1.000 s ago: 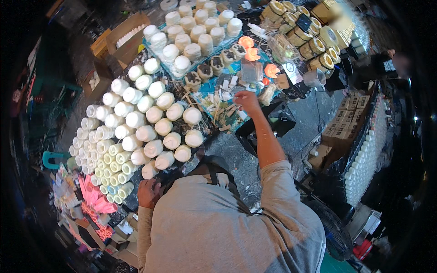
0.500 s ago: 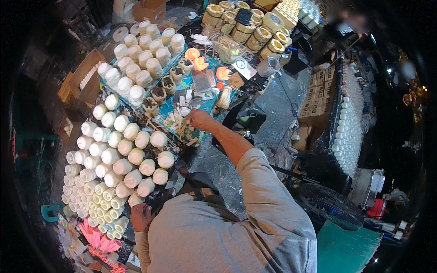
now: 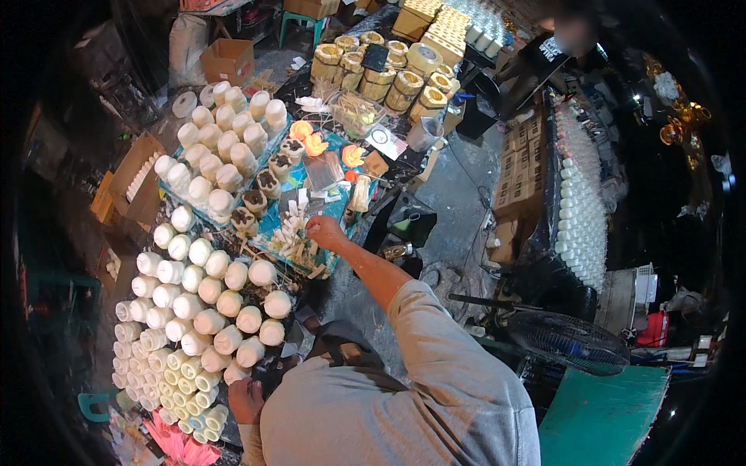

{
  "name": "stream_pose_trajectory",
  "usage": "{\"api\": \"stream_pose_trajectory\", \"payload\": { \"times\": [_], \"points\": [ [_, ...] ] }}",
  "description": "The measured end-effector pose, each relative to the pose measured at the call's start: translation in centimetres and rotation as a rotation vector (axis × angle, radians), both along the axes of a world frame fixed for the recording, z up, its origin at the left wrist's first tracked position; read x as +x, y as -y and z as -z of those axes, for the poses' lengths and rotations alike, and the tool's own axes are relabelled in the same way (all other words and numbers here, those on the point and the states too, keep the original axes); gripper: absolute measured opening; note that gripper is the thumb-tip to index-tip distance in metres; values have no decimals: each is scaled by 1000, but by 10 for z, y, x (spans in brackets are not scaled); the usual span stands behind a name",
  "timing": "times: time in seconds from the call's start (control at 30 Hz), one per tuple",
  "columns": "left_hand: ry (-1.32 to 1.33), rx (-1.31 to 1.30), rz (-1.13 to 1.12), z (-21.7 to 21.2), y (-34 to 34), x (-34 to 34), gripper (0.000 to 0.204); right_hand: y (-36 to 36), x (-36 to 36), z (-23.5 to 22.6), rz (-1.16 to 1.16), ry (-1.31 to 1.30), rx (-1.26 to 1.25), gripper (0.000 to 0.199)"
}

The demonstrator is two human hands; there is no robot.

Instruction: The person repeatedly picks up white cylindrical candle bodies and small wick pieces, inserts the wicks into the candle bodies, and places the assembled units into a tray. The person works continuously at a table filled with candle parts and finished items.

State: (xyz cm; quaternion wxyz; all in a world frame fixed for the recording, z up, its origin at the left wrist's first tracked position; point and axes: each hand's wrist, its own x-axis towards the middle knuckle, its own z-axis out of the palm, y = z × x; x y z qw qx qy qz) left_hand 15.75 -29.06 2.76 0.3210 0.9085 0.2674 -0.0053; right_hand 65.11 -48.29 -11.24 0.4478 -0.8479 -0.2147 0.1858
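My right hand (image 3: pixel 325 231) reaches out over a heap of small white pieces (image 3: pixel 292 233) on a blue-green sheet (image 3: pixel 332 208). Its fingers are bent together at the edge of the heap; whatever they grip is too small to make out. Close to my body, my left hand (image 3: pixel 246 400) is curled beside the nearest of many white, rounded candle-like cylinders (image 3: pixel 249 319). What it holds, if anything, is hidden. Short cylinders with dark, scalloped tops (image 3: pixel 268 184) stand along the sheet's left side. Orange flower-shaped pieces (image 3: pixel 315 144) lie farther back, next to a clear flat packet (image 3: pixel 324 171).
Bark-like yellow containers (image 3: pixel 403 89) and a grey pitcher (image 3: pixel 424 133) stand at the back. To the right are a black fan (image 3: pixel 571 342), a green board (image 3: pixel 602 415) and a long table of small white items (image 3: pixel 576 225). A person (image 3: pixel 544 54) is at the far right.
The view has tilted, so more of the far floor and boxes shows. My right hand stays at the white pieces, its fingers shifted slightly; my left hand stays low near my body.
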Motion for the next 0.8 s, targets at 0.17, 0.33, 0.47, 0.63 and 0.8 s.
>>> {"api": "stream_pose_trajectory", "payload": {
  "times": [0.17,0.33,0.47,0.63,0.8],
  "points": [
    [24,-3,35,-3,-2,5,23,10,7,2,175,-627,357,17],
    [103,-48,10,-28,2,27,19,16,1,-22,245,-885,768,17],
    [172,-148,-69,-66,13,65,20,15,-39,-71,103,-1101,906,20],
    [408,-617,-232,-98,32,131,31,-2,-119,-136,-3,-1265,849,27],
    [484,-794,-264,-98,44,145,35,-19,-206,-175,-282,-1286,550,31]
  ]
}}
